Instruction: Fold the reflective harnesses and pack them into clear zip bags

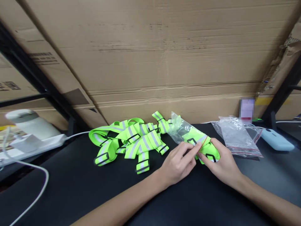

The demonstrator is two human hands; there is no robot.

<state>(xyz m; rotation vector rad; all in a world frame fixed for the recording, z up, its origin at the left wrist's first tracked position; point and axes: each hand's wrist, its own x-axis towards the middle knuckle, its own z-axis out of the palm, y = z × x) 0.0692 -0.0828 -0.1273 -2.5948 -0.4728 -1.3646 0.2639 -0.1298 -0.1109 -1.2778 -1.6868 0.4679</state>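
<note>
A clear zip-lock bag (176,125) with a red seal line lies tilted over the black table, its mouth towards me. Part of a folded neon-green reflective strap (213,151) is inside it, and the rest sticks out with a black buckle. My left hand (180,160) pinches the bag's mouth near the red line. Around the protruding strap bundle, my right hand (222,161) is closed, thumb on the near side. Left of the bag sits a heap of similar green straps (143,141) with grey stripes and black buckles.
Flat empty zip-lock bags (240,136) lie to the right, beside a light-blue device (277,140). On the left are a power strip (47,147), a white bottle (33,122) and a white cable (45,182). Cardboard (164,62) walls off the back.
</note>
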